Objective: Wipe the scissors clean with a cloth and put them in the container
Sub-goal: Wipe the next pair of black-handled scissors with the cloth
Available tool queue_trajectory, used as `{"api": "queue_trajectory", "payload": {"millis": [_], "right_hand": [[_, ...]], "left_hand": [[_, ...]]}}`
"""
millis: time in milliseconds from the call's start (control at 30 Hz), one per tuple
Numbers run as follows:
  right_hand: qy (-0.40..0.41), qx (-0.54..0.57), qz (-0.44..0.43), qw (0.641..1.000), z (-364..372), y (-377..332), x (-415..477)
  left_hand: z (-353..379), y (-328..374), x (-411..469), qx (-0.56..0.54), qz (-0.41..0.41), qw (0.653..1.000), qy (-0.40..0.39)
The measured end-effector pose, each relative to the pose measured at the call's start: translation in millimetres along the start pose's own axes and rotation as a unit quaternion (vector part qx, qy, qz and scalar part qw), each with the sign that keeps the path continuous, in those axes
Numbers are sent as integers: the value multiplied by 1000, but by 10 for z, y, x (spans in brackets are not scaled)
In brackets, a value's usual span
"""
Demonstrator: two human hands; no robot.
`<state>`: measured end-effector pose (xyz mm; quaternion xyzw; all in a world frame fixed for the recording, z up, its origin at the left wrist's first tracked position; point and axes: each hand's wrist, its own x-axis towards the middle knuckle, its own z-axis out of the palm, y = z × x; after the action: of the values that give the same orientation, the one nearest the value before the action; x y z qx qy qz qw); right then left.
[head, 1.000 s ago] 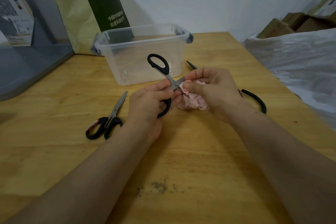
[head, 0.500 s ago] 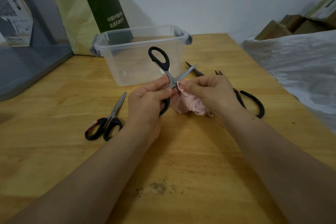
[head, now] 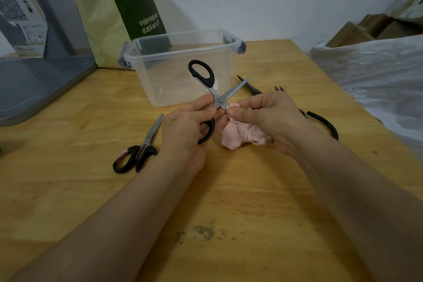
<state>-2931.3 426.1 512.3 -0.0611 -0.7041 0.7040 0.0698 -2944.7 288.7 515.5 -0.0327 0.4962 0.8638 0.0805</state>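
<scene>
While I watched the head feed, left hand (head: 185, 130) gripped the scissors (head: 217, 96) by the lower black loop, fingers curled round it, fingertips up near the pivot. Scissors were spread in an X, held off the table (head: 229, 190), outside the container (head: 183, 75). Upper loop pointed to 11 o'clock, in front of the container's near wall. Free blade tip pointed to 1 o'clock. Other blade ran into the cloth (head: 242, 136), which was pink and bunched; that blade was hidden.

Right hand (head: 267, 119) pinched the cloth against that blade with thumb and forefinger, and the rest was balled under the palm.

Container, clear plastic, sat at 12 o'clock from the hands. Second pair (head: 142, 149) lay closed on the table at 8 o'clock of left hand. Third pair (head: 325, 123) lay at 3 o'clock, partly behind right hand. Green bag (head: 103, 14) leaned at 11 o'clock behind the container.
</scene>
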Motion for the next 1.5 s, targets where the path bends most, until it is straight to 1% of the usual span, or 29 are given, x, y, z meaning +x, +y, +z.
{"api": "queue_trajectory", "payload": {"millis": [200, 367, 433, 600, 667, 767, 867, 967, 1067, 1133, 1200, 1267, 1367, 1400, 1500], "right_hand": [[38, -17, -40, 998, 7, 16, 4], [0, 1, -2, 1000, -6, -18, 8], [1, -4, -3, 1000, 7, -27, -2], [54, -25, -70, 996, 70, -15, -47], [60, -28, -82, 994, 88, -8, -46], [65, -41, -107, 991, 97, -3, -18], [84, -59, -111, 988, 88, 21, 17], [110, -45, -120, 986, 21, 25, 24], [134, -41, -169, 976, 0, -14, 4], [124, -51, -200, 971, 43, -36, -16], [114, -72, -216, 967, 90, -18, -17], [115, -121, -236, 957, 124, 21, -15], [123, -251, -272, 921, 140, 80, -3], [128, -276, -279, 911, 144, 85, -4], [135, -282, -271, 910, 160, 66, -8]], "left_hand": [[54, -53, -45, 25, 0, 999, -22], [13, 15, -21, 16, 2, 1000, -7], [10, 33, -27, 8, 2, 1000, -9], [45, -30, -47, 26, 33, 999, -22], [54, -53, -53, 32, 37, 999, -25], [48, -41, -40, 7, 26, 999, -26], [46, -24, -25, -6, 23, 1000, -16], [43, -25, -18, 6, 43, 999, -5], [32, -32, -1, 34, 64, 997, -8], [35, -43, -16, 42, 69, 996, -27], [45, -63, -40, 43, 69, 995, -51], [52, -82, -43, 41, 66, 995, -60], [51, -90, -29, 35, 52, 997, -50], [51, -93, -25, 33, 47, 997, -49], [55, -97, -23, 28, 34, 997, -57]]}}
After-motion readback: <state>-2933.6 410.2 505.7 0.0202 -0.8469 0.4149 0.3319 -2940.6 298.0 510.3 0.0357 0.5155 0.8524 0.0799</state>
